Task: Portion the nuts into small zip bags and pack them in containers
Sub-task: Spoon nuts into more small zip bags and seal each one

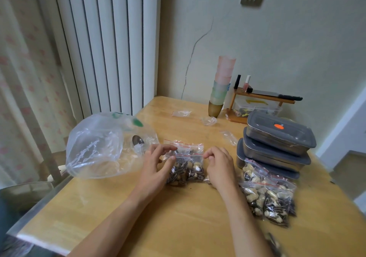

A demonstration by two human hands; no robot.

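Observation:
Several small zip bags of nuts and sunflower seeds (186, 169) lie bunched in the middle of the wooden table (178, 217). My left hand (156, 163) pinches the left side of the bunch with thumb and fingers near the red zip lines. My right hand (219, 165) sits at the bunch's right edge with curled fingers touching the bags. More filled zip bags (267, 195) lie in a pile to the right. Three grey-lidded steel containers (277, 139) stand stacked behind that pile.
A large clear plastic bag (103, 145) with a metal spoon (138, 140) lies at the left. Empty small zip bags (181, 113) are scattered at the back. Stacked plastic cups (221, 86) and a small wooden shelf (263, 98) stand by the wall.

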